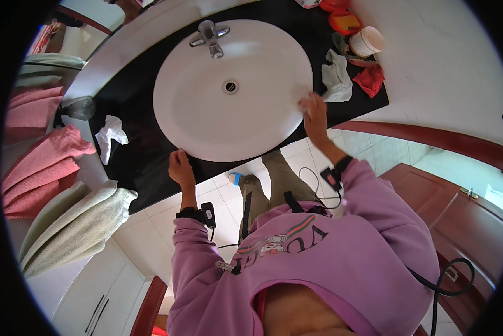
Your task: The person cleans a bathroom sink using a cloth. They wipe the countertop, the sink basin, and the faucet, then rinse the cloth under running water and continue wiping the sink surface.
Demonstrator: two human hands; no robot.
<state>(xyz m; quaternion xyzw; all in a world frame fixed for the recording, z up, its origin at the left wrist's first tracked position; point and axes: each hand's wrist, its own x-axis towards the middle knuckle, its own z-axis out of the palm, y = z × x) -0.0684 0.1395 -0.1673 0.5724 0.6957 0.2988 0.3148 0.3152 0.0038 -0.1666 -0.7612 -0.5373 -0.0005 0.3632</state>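
Observation:
A white oval washbasin [251, 126] is set in a black countertop [138, 168] in front of me. My left hand [180, 168] rests with curled fingers at the basin's front left rim; nothing shows in it. At the right rim is my right hand [314, 113], its fingertips blurred over the inner edge. Whether it holds something there cannot be made out. Just beyond that hand lies a crumpled pale cloth [336, 77] on the counter. A chrome faucet [211, 38] stands at the basin's back, and the drain [231, 87] is in the bowl.
A white tub [366, 41], a red cloth [369, 80] and a red-and-yellow item [344, 22] crowd the right back corner. On the left counter lies a white cloth [110, 136]. Pink towels [45, 168] and pale towels [79, 227] hang at left. Cables run from both wrist devices.

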